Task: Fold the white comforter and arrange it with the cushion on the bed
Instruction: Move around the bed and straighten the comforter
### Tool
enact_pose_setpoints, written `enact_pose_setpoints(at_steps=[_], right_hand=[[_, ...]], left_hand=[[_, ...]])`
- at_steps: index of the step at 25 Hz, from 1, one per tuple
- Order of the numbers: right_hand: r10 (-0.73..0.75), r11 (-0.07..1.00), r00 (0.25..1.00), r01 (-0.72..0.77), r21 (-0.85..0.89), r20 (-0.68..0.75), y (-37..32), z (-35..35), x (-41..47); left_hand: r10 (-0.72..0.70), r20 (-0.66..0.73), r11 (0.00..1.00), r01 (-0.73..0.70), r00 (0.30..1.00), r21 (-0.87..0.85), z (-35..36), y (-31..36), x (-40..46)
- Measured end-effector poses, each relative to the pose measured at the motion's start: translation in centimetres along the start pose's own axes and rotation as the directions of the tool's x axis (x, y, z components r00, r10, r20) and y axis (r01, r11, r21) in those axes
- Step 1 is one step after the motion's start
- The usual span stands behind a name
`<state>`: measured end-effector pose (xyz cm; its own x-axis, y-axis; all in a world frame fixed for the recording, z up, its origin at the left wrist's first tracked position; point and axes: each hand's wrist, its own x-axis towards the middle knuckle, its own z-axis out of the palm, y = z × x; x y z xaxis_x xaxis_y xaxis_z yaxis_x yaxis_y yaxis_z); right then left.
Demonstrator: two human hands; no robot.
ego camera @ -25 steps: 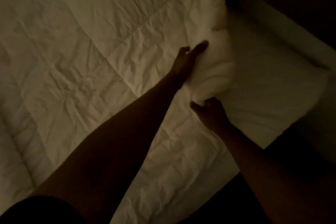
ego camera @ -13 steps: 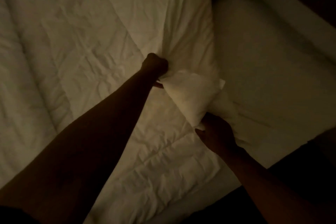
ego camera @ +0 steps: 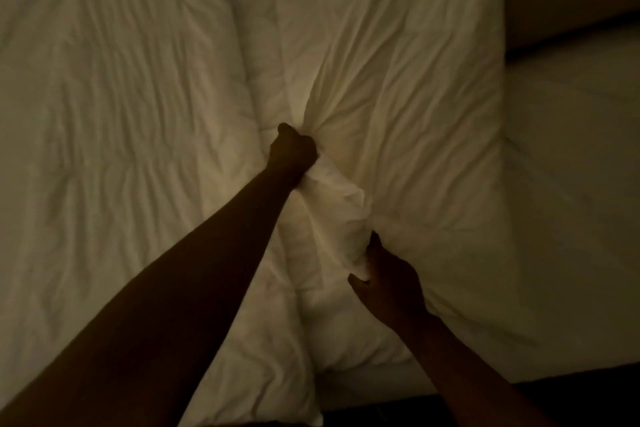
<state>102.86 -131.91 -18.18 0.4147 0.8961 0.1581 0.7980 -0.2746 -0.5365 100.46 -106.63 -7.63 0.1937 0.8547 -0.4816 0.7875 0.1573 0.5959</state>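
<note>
From the head view we see the white comforter (ego camera: 398,55) spread across the bed (ego camera: 571,166), its right part doubled over. Our left hand (ego camera: 292,151) is fisted on a bunch of its fabric near the middle; our right hand (ego camera: 384,282) has its fingers curled onto a fold nearer us. In this dim light we can't find the cushion. We judge the risks thus: uneven pulling could skew the fold, or a bunched handful could slip and let the layer sag
</note>
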Motion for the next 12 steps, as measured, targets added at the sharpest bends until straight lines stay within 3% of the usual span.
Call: enact_pose_setpoints(at_steps=[2, 4, 8, 12], right_hand=[[-0.081, 0.996, 0.997, 0.08, 0.032, 0.004, -3.8, 1.6, 0.1], [-0.161, 0.986, 0.986, 0.16, 0.046, 0.034, -7.2, 3.5, -0.5], [-0.312, 0.95, 0.927, 0.307, 0.058, 0.21, -14.7, 7.0, -2.6], [-0.332, 0.942, 0.87, 0.33, 0.071, 0.365, -23.1, 8.7, -3.3]], left_hand=[[0.169, -0.082, 0.984, -0.163, 0.982, 0.076, -3.5, -3.7, -0.7], [0.265, -0.076, 0.939, -0.239, 0.961, 0.245, -7.3, -7.5, -1.0], [0.152, -0.01, 0.929, -0.139, 0.988, 0.342, -15.7, -17.1, -1.3], [0.19, 0.025, 0.96, -0.191, 0.981, 0.202, -22.8, -25.0, -2.6]])
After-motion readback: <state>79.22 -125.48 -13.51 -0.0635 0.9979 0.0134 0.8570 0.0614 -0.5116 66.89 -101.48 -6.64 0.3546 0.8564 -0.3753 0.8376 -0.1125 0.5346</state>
